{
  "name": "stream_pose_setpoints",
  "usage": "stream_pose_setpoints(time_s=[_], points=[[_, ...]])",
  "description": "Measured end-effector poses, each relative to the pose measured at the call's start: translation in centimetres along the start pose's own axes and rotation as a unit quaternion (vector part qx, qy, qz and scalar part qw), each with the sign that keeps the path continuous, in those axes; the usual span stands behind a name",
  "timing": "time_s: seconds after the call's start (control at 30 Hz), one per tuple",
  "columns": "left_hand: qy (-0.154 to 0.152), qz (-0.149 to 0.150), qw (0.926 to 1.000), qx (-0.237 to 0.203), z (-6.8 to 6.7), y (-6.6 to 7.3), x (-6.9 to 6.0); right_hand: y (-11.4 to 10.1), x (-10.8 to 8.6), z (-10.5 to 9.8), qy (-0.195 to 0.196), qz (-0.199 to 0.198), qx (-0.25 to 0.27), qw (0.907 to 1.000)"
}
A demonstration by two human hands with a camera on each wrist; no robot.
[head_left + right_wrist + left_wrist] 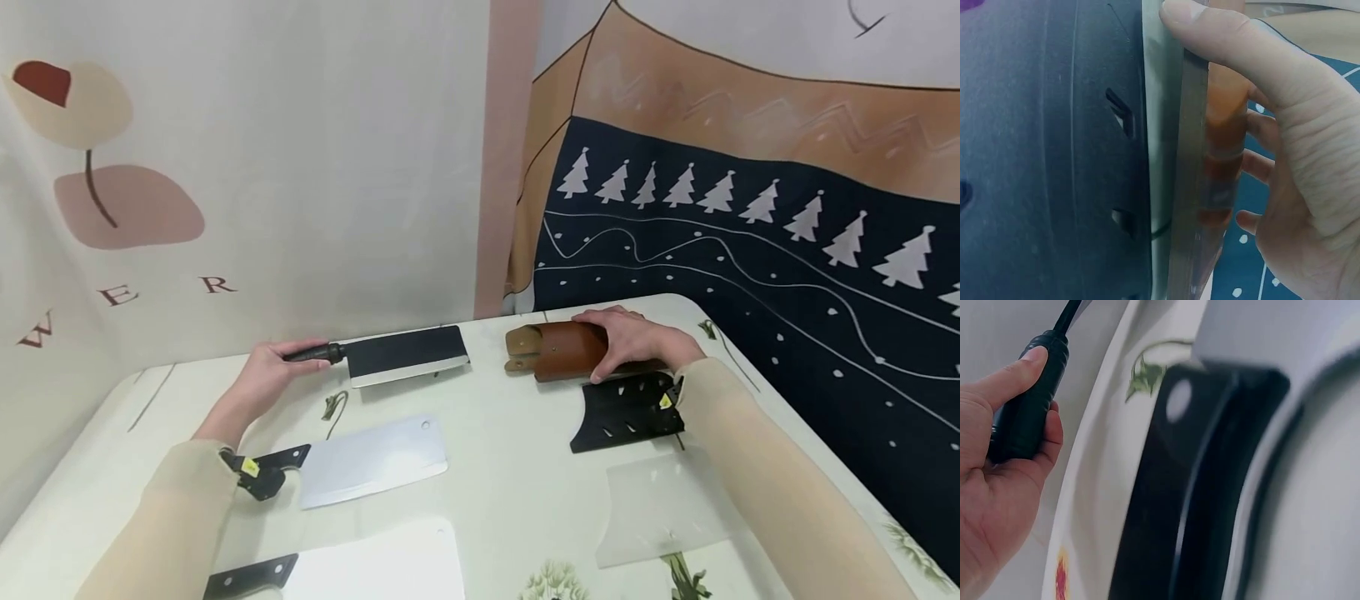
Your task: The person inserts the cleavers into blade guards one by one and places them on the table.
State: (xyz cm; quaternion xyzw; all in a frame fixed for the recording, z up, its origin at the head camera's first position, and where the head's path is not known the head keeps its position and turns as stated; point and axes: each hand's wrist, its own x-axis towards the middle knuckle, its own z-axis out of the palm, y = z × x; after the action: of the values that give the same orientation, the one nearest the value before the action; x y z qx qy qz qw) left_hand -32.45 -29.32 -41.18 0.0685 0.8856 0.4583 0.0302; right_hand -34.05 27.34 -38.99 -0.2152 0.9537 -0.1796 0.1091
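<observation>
Currently, the left hand [264,382] grips the ribbed black handle of a broad rectangular cleaver with a dark blade and a pale cutting edge [405,353], at the far side of the pale, flower-printed surface [510,467], left of centre. Fingers and thumb curl round the handle; the blade reaches right, its bright edge turned to the near side. To its right, apart from the blade's end, lies a brown leather-looking sheath with tan flaps [566,350]; the right hand [637,340] holds it from above, thumb on the near side, fingers over the far side.

Judging by its broad blade, the cleaver is probably stiff and front-heavy, so it may dip at the far end if held loosely. The grooved handle looks grippy and is the safe place to hold; the near edge should be kept off the skin. The sheath looks light and bendable, its flaps the softest part, so it is best held round the body, away from the left-hand mouth. Just nearer lies a slotted black plastic-looking guard [618,414], probably stiffer and more slippery.
</observation>
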Motion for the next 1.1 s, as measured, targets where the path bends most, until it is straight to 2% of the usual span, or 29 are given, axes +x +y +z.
stream_pose_setpoints(time_s=[0.53, 0.8, 0.97, 1.1], points=[[-0.037, 0.006, 0.9983, -0.045, 1.9, 3.7, 0.6, -1.4, 0.0, -0.4, 0.015, -0.026, 0.001, 0.9996], [-0.040, 0.022, 0.9984, -0.034, 2.1, 4.3, 0.3, -2.7, 0.0, -0.6, 0.024, -0.026, -0.005, 0.9994], [-0.031, 0.005, 0.9990, -0.031, 1.7, 4.2, -0.6, -3.9, 0.8, -0.5, 0.020, -0.043, -0.013, 0.9988], [-0.040, 0.006, 0.9982, -0.044, 2.4, 4.4, -0.2, -4.0, 0.6, -0.4, 0.022, -0.035, -0.011, 0.9991]])
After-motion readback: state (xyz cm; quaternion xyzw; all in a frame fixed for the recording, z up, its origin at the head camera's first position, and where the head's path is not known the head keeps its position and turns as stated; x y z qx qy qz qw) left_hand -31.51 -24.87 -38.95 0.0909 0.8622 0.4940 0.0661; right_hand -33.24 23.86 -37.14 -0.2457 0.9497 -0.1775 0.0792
